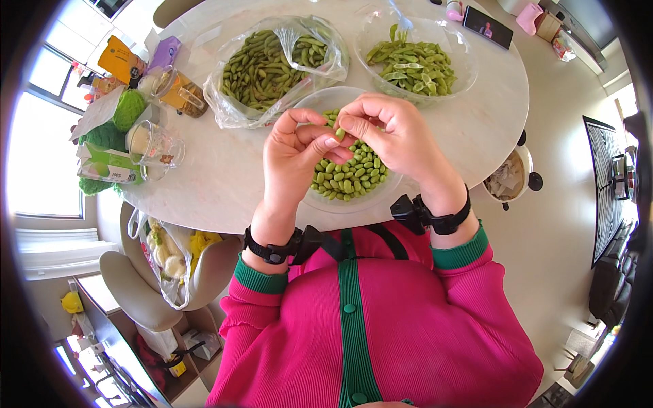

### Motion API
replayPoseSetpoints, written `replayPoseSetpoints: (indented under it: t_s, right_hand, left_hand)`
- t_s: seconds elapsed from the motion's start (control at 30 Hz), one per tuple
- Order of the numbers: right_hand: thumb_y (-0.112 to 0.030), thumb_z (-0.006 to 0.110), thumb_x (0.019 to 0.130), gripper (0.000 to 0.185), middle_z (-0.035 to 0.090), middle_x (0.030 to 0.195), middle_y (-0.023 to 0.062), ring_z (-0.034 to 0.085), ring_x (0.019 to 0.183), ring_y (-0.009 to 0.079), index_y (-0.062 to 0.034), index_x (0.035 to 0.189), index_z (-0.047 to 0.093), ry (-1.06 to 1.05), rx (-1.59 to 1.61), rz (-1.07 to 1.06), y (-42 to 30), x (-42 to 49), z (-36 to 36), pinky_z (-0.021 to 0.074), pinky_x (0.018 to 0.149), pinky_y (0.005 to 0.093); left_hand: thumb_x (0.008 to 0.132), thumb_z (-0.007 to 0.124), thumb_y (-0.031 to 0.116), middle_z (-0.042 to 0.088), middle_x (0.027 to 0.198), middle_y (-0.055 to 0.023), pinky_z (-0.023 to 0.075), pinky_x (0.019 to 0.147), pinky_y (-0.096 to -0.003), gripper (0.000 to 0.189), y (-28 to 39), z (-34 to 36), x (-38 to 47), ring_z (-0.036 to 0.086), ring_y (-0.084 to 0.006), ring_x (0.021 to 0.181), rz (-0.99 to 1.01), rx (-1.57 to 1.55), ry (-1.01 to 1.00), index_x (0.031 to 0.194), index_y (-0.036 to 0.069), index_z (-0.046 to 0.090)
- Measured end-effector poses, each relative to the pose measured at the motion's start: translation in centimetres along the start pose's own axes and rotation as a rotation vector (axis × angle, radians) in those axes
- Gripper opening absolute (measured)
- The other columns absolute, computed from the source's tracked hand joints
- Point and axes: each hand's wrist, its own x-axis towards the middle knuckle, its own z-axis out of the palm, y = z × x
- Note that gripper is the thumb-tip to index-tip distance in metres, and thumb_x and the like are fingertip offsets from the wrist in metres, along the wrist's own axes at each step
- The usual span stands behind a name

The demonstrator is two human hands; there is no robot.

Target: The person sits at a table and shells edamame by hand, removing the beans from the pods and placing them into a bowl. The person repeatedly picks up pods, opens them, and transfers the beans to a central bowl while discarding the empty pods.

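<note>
Both my hands meet above a translucent bowl [394,187] of shelled green soybeans [352,176]. Between the fingertips of my left hand [296,153] and my right hand [390,132] is a single green bean [340,133]; the right thumb and index finger pinch close beside it, and whether a pod is around it cannot be told. Behind my left hand lies an open clear plastic bag [219,109] full of whole edamame pods [260,71]. A clear bowl [467,76] beyond my right hand holds more pods, several looking flattened and split [428,71], with a pale blue utensil at its back.
On the oval table [219,188] at left stand a glass cup [155,148], a pitcher [181,92], a carton [109,166] and green knitted items. A phone [487,27] lies back right. A bin [507,176] stands beside the table; a bag hangs by a chair [137,290].
</note>
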Motion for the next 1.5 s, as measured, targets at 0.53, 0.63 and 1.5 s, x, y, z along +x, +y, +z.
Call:
replayPoseSetpoints:
  t_s: [0.53,0.63,1.5]
  right_hand:
    - [-0.033,0.056,0.097,0.038,0.062,0.071,0.0172,0.060,0.067,0.0397,-0.0042,0.073,0.056,0.572,-1.135,-0.063,0.4,2.4,-8.3,0.0465,0.058,0.0470]
    - [-0.033,0.059,0.095,0.037,0.063,0.072,0.0164,0.060,0.067,0.0388,-0.0047,0.071,0.056,0.522,-1.309,0.097,1.1,2.4,-9.7,0.0472,0.059,0.0471]
    - [-0.012,0.067,0.087,0.019,0.066,0.104,0.0082,0.066,0.087,0.0288,-0.0092,0.106,0.066,0.532,-1.234,-0.207,2.5,2.7,-8.7,0.0536,0.073,0.0393]
  left_hand:
    - [0.083,0.070,-0.001,0.071,0.105,-0.0100,0.0532,0.073,-0.0294,0.023,3.0,-3.3,2.6,0.066,-0.0173,0.082,0.205,1.091,-0.030,0.105,0.004,0.072]
    - [0.084,0.070,0.008,0.072,0.097,-0.0113,0.0529,0.076,-0.0325,0.022,4.7,-7.2,5.6,0.068,-0.0219,0.083,0.296,1.398,0.153,0.106,0.006,0.071]
    - [0.088,0.066,0.013,0.071,0.087,-0.0051,0.0498,0.075,-0.0324,0.011,5.5,-8.4,7.4,0.065,-0.0205,0.081,0.474,1.332,0.403,0.097,0.006,0.065]
